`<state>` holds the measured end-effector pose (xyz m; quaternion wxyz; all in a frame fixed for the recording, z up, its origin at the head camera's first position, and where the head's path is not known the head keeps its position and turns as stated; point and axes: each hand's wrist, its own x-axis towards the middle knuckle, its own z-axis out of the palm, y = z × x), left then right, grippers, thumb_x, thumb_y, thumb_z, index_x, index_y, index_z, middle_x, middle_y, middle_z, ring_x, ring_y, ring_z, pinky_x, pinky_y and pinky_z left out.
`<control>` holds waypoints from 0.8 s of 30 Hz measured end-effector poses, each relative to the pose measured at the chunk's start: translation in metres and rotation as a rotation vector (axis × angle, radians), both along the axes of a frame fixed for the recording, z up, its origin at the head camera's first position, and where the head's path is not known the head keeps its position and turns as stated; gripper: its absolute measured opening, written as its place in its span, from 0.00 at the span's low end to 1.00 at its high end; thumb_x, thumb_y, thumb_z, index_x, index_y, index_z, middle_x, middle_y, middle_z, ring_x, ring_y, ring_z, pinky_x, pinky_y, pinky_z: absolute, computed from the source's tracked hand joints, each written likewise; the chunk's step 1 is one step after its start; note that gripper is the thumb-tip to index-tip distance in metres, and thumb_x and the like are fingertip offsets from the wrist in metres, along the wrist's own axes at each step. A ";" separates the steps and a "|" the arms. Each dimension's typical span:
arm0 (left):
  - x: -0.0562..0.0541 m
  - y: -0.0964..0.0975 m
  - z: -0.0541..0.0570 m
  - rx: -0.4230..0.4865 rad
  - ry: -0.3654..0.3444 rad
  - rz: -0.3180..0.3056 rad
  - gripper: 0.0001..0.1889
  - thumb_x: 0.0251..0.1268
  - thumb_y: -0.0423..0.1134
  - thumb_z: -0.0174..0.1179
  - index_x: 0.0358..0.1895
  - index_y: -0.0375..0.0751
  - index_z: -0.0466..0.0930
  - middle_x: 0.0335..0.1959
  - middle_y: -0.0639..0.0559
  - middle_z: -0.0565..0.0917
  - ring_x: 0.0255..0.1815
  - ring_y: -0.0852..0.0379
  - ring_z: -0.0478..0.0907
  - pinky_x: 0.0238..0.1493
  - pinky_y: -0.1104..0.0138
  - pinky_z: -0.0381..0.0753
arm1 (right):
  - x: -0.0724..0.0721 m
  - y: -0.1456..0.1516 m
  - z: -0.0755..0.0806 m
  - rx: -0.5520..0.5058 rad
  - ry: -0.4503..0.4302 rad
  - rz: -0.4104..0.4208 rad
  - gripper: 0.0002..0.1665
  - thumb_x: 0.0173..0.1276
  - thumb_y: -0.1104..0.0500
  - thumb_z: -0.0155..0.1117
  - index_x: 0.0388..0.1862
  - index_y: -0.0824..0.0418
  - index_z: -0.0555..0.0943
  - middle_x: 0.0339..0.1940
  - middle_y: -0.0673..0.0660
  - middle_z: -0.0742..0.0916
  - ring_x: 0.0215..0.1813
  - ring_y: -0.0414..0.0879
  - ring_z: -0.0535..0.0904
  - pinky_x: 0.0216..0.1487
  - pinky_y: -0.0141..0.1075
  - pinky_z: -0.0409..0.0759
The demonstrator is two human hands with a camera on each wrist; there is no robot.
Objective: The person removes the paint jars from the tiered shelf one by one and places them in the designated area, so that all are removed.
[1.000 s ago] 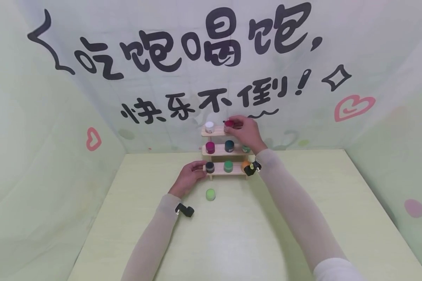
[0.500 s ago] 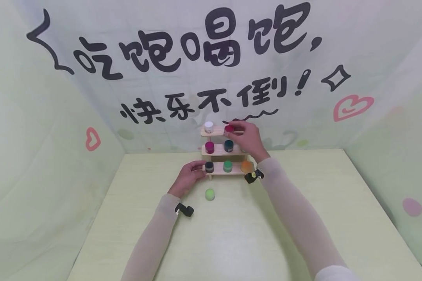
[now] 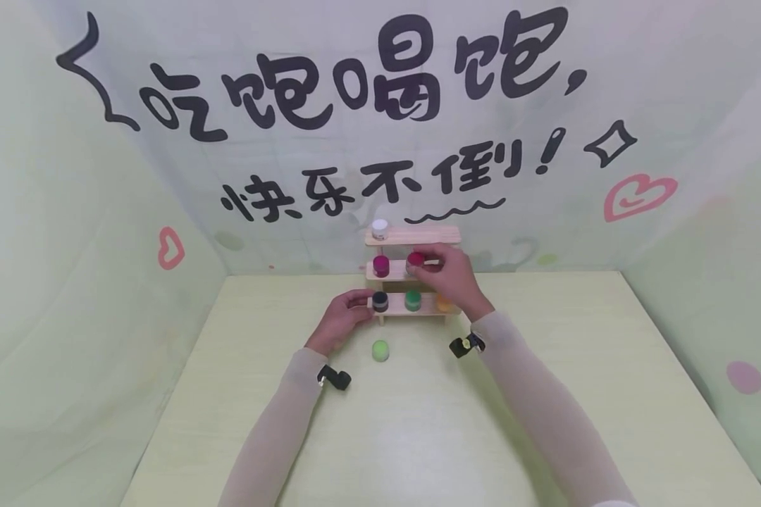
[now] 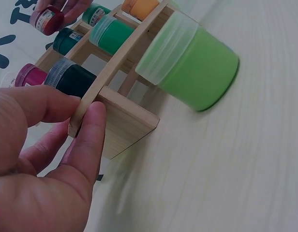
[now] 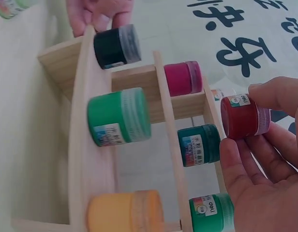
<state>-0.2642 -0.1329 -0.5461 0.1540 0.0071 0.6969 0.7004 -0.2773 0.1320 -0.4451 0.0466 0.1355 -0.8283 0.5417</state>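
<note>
My left hand (image 3: 342, 317) pinches the left end of the lowest step of a three-tier wooden display rack (image 4: 122, 55). Between thumb and fingers, my right hand (image 3: 455, 278) holds a red paint jar (image 5: 238, 116). In the head view this jar overlaps the middle step and hides the dark teal jar (image 5: 200, 145) there. The right wrist view shows it apart from the steps. A white jar (image 3: 379, 229) stands on the top step. The magenta jar (image 3: 381, 266) is on the middle one. Black (image 3: 380, 302), green (image 3: 413, 301) and orange (image 5: 122, 212) jars line the lowest.
A light green jar (image 4: 197, 67) stands on the table (image 3: 393, 436) in front of the rack. Another green jar (image 5: 210, 212) sits at the middle step's right end. Behind the rack hangs a cloth backdrop (image 3: 292, 162) with large black characters.
My right hand has lifted the red jar off the top step and brought it down and nearer in the head view. The left hand keeps its grip on the rack.
</note>
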 end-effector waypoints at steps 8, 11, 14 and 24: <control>0.001 -0.002 -0.001 -0.004 0.000 -0.007 0.28 0.62 0.26 0.67 0.67 0.41 0.80 0.62 0.40 0.84 0.58 0.51 0.85 0.62 0.65 0.90 | 0.018 0.004 -0.015 -0.041 0.006 0.065 0.25 0.66 0.61 0.78 0.61 0.63 0.86 0.57 0.62 0.88 0.54 0.58 0.89 0.55 0.33 0.92; 0.001 -0.003 -0.002 -0.003 0.002 -0.009 0.28 0.62 0.26 0.67 0.67 0.40 0.80 0.63 0.39 0.84 0.58 0.51 0.85 0.62 0.65 0.90 | 0.023 0.005 -0.018 -0.044 -0.005 0.072 0.24 0.66 0.61 0.78 0.61 0.63 0.86 0.58 0.61 0.88 0.54 0.57 0.89 0.57 0.32 0.91; 0.001 -0.004 -0.003 0.003 0.000 -0.006 0.28 0.62 0.25 0.67 0.68 0.40 0.80 0.63 0.39 0.83 0.58 0.51 0.85 0.61 0.66 0.90 | 0.029 0.005 -0.019 -0.039 -0.022 0.080 0.25 0.67 0.61 0.77 0.62 0.63 0.85 0.57 0.60 0.87 0.56 0.56 0.88 0.59 0.33 0.91; 0.001 -0.004 0.000 -0.002 0.010 -0.019 0.29 0.62 0.28 0.68 0.69 0.41 0.79 0.63 0.40 0.84 0.58 0.51 0.85 0.62 0.66 0.89 | 0.050 0.011 -0.040 -0.033 -0.020 0.092 0.23 0.68 0.64 0.75 0.62 0.60 0.86 0.58 0.60 0.88 0.59 0.57 0.87 0.61 0.38 0.91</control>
